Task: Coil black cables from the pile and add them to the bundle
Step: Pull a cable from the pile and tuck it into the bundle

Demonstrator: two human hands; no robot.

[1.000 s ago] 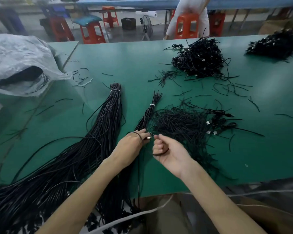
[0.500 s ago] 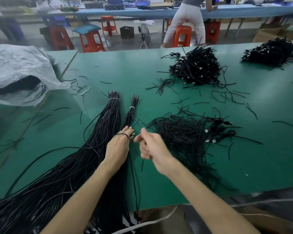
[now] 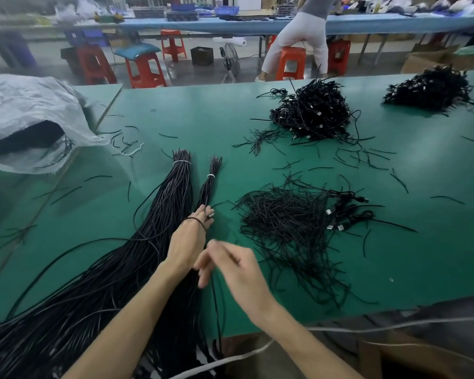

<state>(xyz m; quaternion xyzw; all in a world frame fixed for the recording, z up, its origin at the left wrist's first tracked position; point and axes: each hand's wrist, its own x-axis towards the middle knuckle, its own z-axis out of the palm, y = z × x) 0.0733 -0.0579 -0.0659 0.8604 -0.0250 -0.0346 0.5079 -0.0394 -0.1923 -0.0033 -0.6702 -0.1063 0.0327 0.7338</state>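
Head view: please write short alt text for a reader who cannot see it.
A left hand, a black cable looped round its fingers, lies on a small tied bundle on a green table; the blurred right hand is beside it. A loose cable pile lies right.

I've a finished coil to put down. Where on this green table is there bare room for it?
Bare: the far strip of table beyond the tied bundles, and the near right corner past the loose pile. Crowded: around that pile and the far heap.
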